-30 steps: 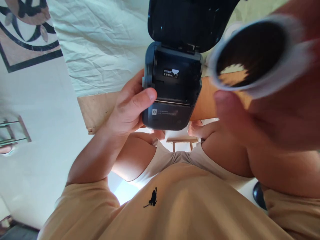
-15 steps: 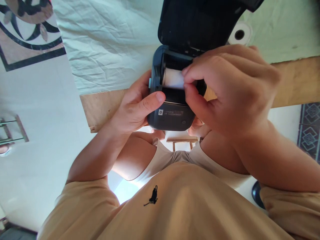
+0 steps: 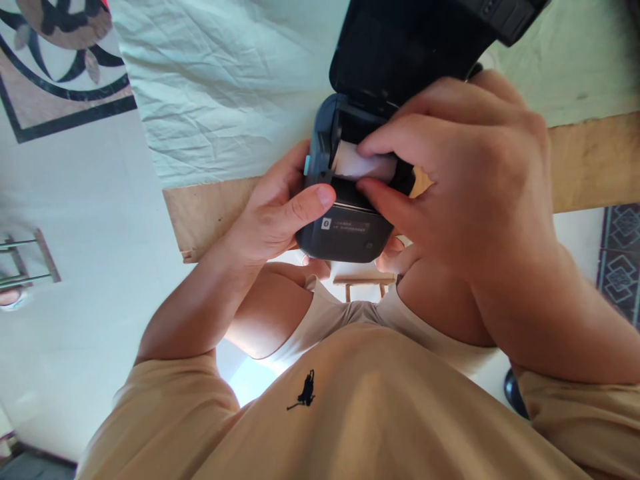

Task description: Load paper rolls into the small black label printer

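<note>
A dark portable label printer [image 3: 345, 237], its black lid [image 3: 400, 47] swung up, is held above the table edge. My left hand [image 3: 273, 210] grips its left side, thumb on the front top edge and fingers wrapped underneath. Inside the open bay lies a white paper roll [image 3: 345, 160]. My right hand [image 3: 470, 160] reaches in from the right, thumb and index finger on either side of the roll. The hand covers part of the roll and the bay's right end.
A pale green cloth [image 3: 225, 87] covers most of the wooden table [image 3: 215, 207], whose bare front edge shows. Below it are my legs and a small wooden stool [image 3: 363, 281]. A metal rack [image 3: 30, 257] stands at the left on the white floor.
The printer and its lid have shifted slightly right. My right thumb and index finger have spread further apart around the paper roll. A second white roll on the cloth is now mostly hidden.
</note>
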A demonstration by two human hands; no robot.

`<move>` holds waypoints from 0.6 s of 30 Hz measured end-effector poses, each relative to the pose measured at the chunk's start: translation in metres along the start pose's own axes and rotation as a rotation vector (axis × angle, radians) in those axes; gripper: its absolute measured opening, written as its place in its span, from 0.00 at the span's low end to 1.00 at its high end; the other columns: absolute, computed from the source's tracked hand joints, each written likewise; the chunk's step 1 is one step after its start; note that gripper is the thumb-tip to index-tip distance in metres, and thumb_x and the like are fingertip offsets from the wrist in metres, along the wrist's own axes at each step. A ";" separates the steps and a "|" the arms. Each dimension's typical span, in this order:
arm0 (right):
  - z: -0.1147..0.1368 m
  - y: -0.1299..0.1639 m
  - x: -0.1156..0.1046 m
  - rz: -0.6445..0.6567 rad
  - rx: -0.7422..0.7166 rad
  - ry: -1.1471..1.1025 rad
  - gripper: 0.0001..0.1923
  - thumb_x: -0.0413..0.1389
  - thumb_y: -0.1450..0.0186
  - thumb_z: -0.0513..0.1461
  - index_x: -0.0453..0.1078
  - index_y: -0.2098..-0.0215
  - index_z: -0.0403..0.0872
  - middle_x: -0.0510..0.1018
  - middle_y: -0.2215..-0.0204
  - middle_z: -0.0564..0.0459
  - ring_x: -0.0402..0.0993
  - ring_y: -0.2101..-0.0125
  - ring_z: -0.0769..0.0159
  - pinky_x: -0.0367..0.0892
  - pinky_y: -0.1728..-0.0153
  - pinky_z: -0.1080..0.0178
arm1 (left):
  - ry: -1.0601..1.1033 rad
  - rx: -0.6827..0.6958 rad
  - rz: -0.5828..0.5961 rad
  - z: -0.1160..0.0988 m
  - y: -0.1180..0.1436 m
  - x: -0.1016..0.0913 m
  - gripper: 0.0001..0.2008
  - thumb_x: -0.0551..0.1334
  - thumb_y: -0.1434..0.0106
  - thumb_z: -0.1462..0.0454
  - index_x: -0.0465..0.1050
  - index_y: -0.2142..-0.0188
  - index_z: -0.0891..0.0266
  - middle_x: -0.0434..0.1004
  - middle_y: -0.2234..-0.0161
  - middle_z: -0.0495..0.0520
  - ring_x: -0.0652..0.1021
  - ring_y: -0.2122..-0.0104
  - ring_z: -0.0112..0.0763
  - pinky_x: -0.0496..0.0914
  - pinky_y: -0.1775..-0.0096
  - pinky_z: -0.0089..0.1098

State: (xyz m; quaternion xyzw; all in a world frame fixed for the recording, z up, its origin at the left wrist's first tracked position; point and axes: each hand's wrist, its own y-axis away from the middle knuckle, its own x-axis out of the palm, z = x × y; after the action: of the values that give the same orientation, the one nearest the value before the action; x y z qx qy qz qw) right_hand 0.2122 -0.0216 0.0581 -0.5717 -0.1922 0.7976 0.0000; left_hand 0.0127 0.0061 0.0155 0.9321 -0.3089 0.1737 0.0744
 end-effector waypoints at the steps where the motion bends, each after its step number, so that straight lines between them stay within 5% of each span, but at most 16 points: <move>1: 0.000 0.000 0.000 0.007 0.009 -0.003 0.04 0.59 0.34 0.44 0.76 0.62 0.58 0.82 0.58 0.57 0.76 0.59 0.58 0.64 0.66 0.54 | -0.003 0.002 -0.012 -0.001 -0.001 0.000 0.16 0.65 0.34 0.53 0.75 0.53 0.61 0.73 0.70 0.48 0.79 0.80 0.24 0.69 0.79 0.21; 9: 0.003 -0.009 -0.011 0.122 0.065 -0.033 0.10 0.55 0.35 0.40 0.75 0.58 0.60 0.82 0.68 0.59 0.75 0.69 0.66 0.62 0.69 0.60 | 0.046 -0.131 -0.071 -0.002 0.001 0.000 0.23 0.69 0.39 0.50 0.71 0.53 0.62 0.75 0.68 0.51 0.75 0.80 0.24 0.67 0.82 0.23; 12: 0.007 -0.009 -0.013 0.066 0.131 0.016 0.15 0.51 0.35 0.40 0.74 0.53 0.59 0.81 0.71 0.61 0.74 0.72 0.67 0.62 0.69 0.62 | 0.068 -0.106 -0.041 -0.003 0.002 0.002 0.22 0.66 0.35 0.51 0.70 0.49 0.62 0.78 0.63 0.54 0.76 0.79 0.24 0.69 0.80 0.24; 18: 0.011 -0.009 -0.005 -0.042 0.134 0.023 0.13 0.50 0.37 0.40 0.76 0.61 0.51 0.78 0.74 0.59 0.71 0.74 0.70 0.55 0.71 0.64 | -0.020 -0.132 -0.135 -0.001 -0.001 0.001 0.27 0.69 0.41 0.47 0.73 0.50 0.61 0.79 0.61 0.55 0.78 0.73 0.28 0.71 0.75 0.27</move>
State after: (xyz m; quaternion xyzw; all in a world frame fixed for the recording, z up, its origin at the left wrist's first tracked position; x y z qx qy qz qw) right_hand 0.2015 -0.0180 0.0680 -0.5755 -0.1503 0.8019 0.0570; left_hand 0.0134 0.0066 0.0170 0.9455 -0.2571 0.1382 0.1443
